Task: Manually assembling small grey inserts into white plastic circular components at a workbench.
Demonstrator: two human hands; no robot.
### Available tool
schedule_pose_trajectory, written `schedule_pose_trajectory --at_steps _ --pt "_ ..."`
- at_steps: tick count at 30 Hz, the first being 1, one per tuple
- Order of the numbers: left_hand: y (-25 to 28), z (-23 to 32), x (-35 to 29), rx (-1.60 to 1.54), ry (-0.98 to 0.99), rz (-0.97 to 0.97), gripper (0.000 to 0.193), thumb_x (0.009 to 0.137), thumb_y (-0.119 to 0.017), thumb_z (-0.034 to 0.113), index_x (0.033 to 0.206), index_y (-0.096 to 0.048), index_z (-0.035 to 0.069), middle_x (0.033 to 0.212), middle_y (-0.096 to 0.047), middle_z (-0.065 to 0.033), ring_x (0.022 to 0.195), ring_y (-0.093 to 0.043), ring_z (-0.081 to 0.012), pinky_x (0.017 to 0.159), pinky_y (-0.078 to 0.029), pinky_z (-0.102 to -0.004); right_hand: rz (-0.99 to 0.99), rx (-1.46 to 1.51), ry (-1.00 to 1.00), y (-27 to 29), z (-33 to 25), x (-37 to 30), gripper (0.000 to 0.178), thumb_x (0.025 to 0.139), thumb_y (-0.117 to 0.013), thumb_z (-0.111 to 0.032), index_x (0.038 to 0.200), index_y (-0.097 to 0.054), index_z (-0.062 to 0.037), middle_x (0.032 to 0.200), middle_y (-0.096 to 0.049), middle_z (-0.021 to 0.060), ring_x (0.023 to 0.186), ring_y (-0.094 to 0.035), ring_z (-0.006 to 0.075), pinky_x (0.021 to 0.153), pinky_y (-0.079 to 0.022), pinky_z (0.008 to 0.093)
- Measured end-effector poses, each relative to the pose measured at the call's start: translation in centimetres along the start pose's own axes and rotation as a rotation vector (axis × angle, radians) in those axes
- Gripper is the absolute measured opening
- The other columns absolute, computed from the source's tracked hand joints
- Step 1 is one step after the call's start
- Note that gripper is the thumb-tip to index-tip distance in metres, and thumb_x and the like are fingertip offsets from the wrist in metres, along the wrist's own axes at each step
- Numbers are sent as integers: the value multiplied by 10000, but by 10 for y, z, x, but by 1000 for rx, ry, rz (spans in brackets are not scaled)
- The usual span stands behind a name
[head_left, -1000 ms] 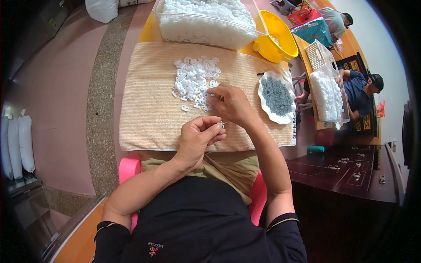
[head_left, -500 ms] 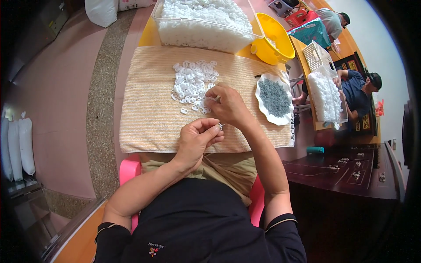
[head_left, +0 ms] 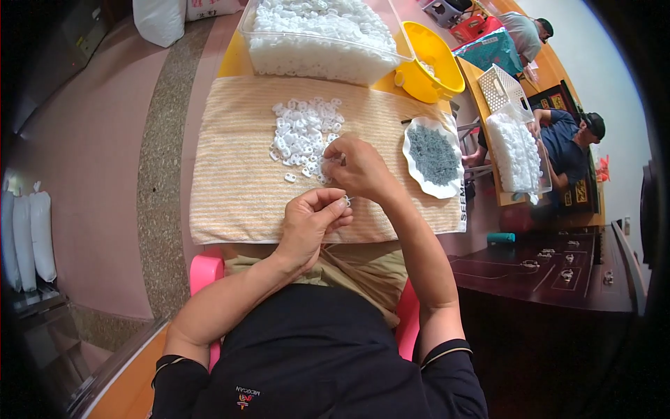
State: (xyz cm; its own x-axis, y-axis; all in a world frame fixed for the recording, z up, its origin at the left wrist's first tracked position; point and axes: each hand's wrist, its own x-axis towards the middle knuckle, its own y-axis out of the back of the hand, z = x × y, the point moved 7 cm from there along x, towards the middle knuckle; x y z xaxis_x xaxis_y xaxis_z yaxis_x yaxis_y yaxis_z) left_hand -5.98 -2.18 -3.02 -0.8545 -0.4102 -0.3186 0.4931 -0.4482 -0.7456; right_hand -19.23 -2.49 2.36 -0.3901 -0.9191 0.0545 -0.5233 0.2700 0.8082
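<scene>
My left hand is closed in a pinch near the front of the towel. Between its thumb and fingertips sits a small white plastic piece with a thin pin-like bit sticking out; the fingers cover most of it. Just beyond, my right hand reaches down to the right edge of a pile of small white plastic pieces with two holes. Its fingers are bent together there, and whatever they grip is hidden. To the right lies a white wavy-edged dish heaped with small grey-blue parts.
A striped towel covers the table. Behind it stand a clear bin full of white pieces and a yellow basin. At right, a person works beside a tray of white pieces; another person sits farther back.
The view has shifted slightly. My right hand stays at the pile's edge with its fingers bent, and my left hand keeps its pinch on the small white piece.
</scene>
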Motion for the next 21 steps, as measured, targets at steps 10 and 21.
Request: schedule_pose_trajectory --at_steps 10,21 --pt "1 0 0 5 -26 -2 147 883 -610 2 1029 -613 -6 895 -636 -55 797 -639 -123 738 -566 -262 4 -63 -45 1 -7 0 187 737 -678 -121 886 -648 -14 835 -664 174 781 -660 316 704 -506 388" --pt "1 1 0 8 -18 8 131 886 -608 11 1016 -617 -9 890 -635 -56 789 -635 -119 726 -565 -258 -76 130 -93 -5 7 1 243 716 -637 -125 908 -671 21 805 -676 192 750 -665 320 698 -518 369"
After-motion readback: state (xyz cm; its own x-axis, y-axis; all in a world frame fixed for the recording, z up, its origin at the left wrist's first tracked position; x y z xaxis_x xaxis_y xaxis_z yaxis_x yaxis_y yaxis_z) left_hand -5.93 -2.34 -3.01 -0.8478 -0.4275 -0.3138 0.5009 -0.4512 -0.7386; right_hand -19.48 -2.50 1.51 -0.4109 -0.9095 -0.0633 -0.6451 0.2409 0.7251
